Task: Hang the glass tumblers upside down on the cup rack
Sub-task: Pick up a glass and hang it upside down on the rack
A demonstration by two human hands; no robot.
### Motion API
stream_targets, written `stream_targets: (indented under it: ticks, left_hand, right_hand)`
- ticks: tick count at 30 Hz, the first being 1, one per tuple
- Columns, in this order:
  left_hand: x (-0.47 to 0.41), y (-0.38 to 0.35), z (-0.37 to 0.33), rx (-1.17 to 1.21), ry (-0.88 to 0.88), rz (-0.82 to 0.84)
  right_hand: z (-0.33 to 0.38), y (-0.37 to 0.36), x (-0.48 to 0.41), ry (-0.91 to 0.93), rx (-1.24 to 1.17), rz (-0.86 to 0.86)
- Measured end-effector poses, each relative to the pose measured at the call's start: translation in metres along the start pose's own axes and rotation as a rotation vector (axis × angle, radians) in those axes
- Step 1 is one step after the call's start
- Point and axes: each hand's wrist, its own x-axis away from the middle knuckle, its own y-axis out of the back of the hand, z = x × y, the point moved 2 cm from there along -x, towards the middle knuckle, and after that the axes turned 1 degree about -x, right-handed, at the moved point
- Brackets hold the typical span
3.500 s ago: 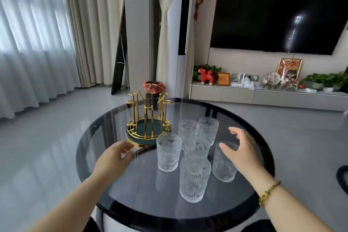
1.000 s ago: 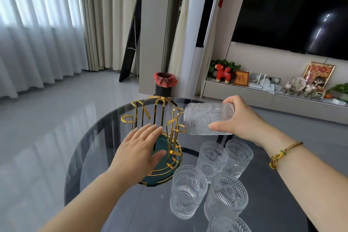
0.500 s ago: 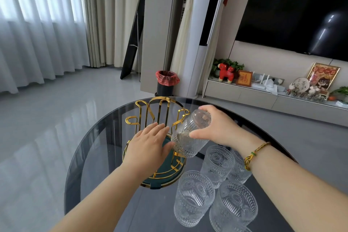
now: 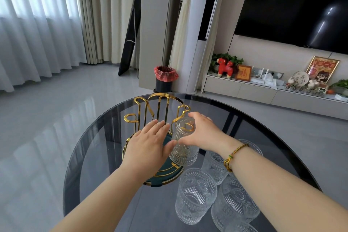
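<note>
An inverted glass tumbler (image 4: 183, 143) is gripped around its base by the right hand (image 4: 200, 133) over a prong of the gold cup rack (image 4: 160, 111), which is steadied by the flat, unclenched left hand (image 4: 148, 145). The ribbed glass is judged rigid, breakable and fairly heavy. Upright tumblers (image 4: 195, 194) crowd the counter's near right edge; the left is clear.

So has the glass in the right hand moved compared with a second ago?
Yes. The glass in the right hand has turned from sideways to bottom-up and dropped toward the rack, now over a gold prong.
</note>
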Motion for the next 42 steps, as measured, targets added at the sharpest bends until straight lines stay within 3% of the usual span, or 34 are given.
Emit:
stream_targets:
  ticks: [13, 27, 34, 42]
  left_hand:
    - [-0.001, -0.001, -0.001, 0.014, 0.015, -0.010]
    - [0.005, -0.004, -0.004, -0.019, 0.017, -0.067]
    - [0.075, -0.022, -0.012, 0.124, -0.012, -0.290]
    - [0.150, -0.082, -0.011, 0.117, 0.093, -0.008]
  right_hand:
    - [-0.003, -0.002, 0.001, 0.023, 0.018, -0.029]
    - [-0.051, 0.016, 0.083, 0.012, -0.212, -0.179]
    - [-0.071, 0.004, 0.149, 0.021, -0.373, -0.357]
    - [-0.107, -0.071, 0.221, -0.146, -0.771, -0.513]
